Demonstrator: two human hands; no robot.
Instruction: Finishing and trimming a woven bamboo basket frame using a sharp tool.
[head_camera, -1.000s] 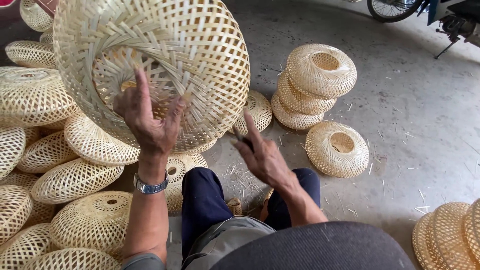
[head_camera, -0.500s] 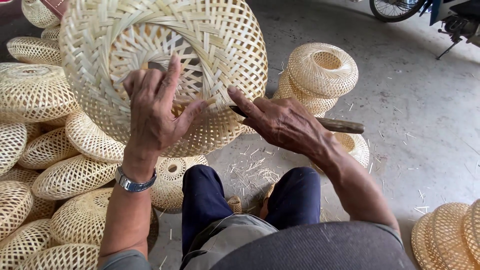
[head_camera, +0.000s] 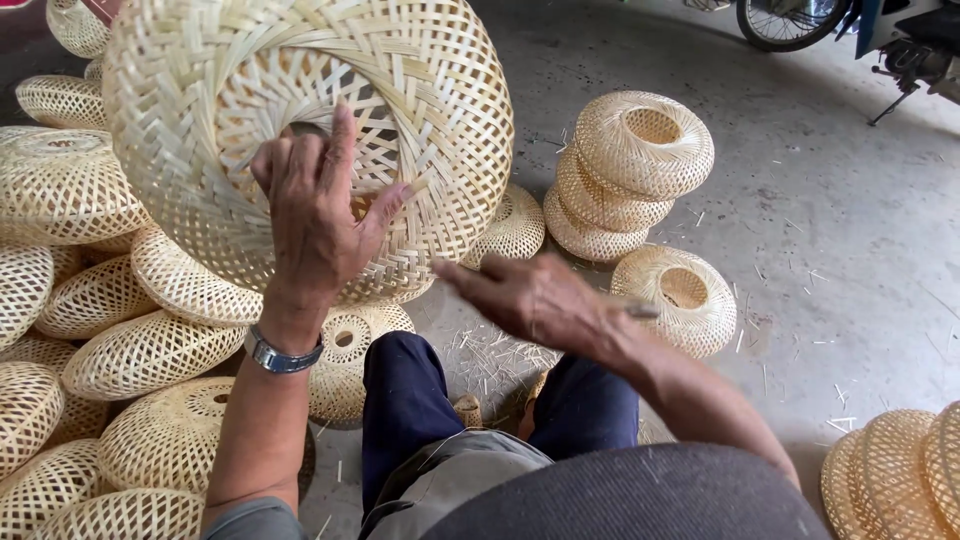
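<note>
A large round woven bamboo shade (head_camera: 420, 110) is held up in front of me, its open middle facing me. My left hand (head_camera: 315, 215) lies against its inner weave with the fingers hooked at the opening's edge, and a metal watch (head_camera: 280, 355) sits on that wrist. Blurred by motion, my right hand (head_camera: 535, 300) is just below the shade's lower right rim. It is closed around a thin tool (head_camera: 640, 310), and only the end of the tool's handle shows behind the hand. My knees in dark trousers (head_camera: 400, 400) are below.
Many finished woven shades (head_camera: 110, 350) are heaped on the left. A stack of three (head_camera: 635, 170) stands to the right with a single one (head_camera: 680, 295) beside it, and more sit at the bottom right (head_camera: 900, 470). Bamboo trimmings (head_camera: 490, 355) litter the concrete floor. A motorbike wheel (head_camera: 790, 20) is at the top right.
My left hand slid up from the shade's lower rim into its opening as the shade turned. My right hand came up with the tool and has now drawn back down to the right.
</note>
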